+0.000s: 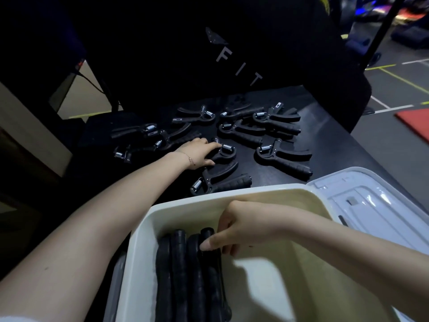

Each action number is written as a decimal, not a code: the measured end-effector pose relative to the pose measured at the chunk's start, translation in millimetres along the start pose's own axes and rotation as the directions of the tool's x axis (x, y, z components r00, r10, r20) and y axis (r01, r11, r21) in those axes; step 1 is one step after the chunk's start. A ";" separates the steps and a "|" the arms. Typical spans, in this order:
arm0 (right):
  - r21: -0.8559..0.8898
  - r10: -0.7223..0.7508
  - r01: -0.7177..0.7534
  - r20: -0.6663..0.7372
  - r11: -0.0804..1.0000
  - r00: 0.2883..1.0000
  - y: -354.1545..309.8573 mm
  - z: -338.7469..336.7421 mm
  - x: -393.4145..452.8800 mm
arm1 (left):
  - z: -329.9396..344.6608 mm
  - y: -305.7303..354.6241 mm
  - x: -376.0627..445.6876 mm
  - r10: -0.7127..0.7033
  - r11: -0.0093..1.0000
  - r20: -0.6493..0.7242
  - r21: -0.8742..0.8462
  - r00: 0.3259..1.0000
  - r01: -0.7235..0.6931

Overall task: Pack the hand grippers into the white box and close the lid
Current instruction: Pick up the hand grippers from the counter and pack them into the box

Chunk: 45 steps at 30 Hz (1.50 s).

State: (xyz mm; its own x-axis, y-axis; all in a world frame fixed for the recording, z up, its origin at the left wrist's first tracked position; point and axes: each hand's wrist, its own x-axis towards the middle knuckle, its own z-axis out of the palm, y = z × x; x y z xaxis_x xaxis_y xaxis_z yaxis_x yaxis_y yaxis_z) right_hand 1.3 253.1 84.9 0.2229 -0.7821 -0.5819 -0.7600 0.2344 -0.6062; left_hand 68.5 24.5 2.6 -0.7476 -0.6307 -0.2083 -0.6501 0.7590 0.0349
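Observation:
The white box [274,194] stands open at the near edge of the black table. Black hand grippers [176,270] stand packed on edge against its left wall. My right hand [234,231] is inside the box, pinching the top of the rightmost packed gripper [210,263]. My left hand [197,154] reaches out over the table and grips a loose black hand gripper [224,154] with a steel spring. Several more loose grippers [276,133] lie scattered across the table beyond it. The white lid [376,201] lies open to the right of the box.
A dark banner [236,59] with the letters FIT stands behind the black table [329,135]. Another loose gripper [220,180] lies just in front of the box's far rim. Grey floor with painted lines and a red mat [415,122] lies to the right.

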 end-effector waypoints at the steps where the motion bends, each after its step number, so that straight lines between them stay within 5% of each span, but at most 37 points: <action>1: -0.001 -0.016 0.016 -0.013 1.000 1.000 -0.9 -1.4 -1.7 | -0.9 0.3 -1.3 -0.002 1.000 0.000 -0.008 1.000 0.002; 7: -0.064 -0.092 0.083 -0.147 0.994 0.985 -2.7 -10.6 -19.6 | -13.7 -3.1 -25.1 -0.002 1.000 -0.091 -0.016 0.996 0.000; 13: 0.055 -0.167 0.196 -0.329 0.979 0.929 0.2 -16.3 -41.8 | -50.4 1.6 -61.8 -0.035 0.990 -0.273 -0.142 0.961 -0.004; 19: 0.299 -0.238 0.484 -0.592 0.822 0.770 -3.6 -17.9 -55.5 | -94.0 23.9 -105.5 -0.134 0.863 -0.436 -0.493 0.890 -0.112; 25: 0.100 -0.309 0.541 -0.729 0.835 0.610 -6.2 -14.5 -64.9 | -126.5 58.2 -150.8 -0.186 0.735 -0.489 -0.645 0.852 -0.210; 30: -0.120 -0.430 0.521 -0.731 0.845 0.529 -3.6 -11.3 -66.7 | -136.2 79.6 -177.7 -0.238 0.532 -0.461 -0.798 0.855 -0.283; 35: -0.195 -0.470 0.502 -0.723 0.842 0.507 -3.2 -6.3 -74.2 | -134.3 103.8 -207.4 -0.264 0.377 -0.387 -0.885 0.884 -0.275; 39: -0.080 -0.452 0.583 -0.718 0.809 0.530 -5.2 0.1 -79.6 | -127.0 122.0 -226.3 -0.258 0.175 -0.307 -0.947 0.916 -0.268; 45: 0.108 -0.416 0.637 -0.673 0.763 0.612 -2.8 14.9 -88.9 | -117.7 140.9 -246.2 -0.243 0.072 -0.246 -0.969 0.938 -0.235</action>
State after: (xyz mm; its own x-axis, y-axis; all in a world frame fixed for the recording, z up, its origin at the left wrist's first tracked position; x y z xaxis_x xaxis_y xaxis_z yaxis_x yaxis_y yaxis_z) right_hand -7.3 330.6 130.3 0.0420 -0.9644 0.2610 -0.3720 -0.2576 -0.8918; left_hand 144.9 267.8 173.9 -0.5767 -0.8161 0.0362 -0.0033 0.0466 0.9989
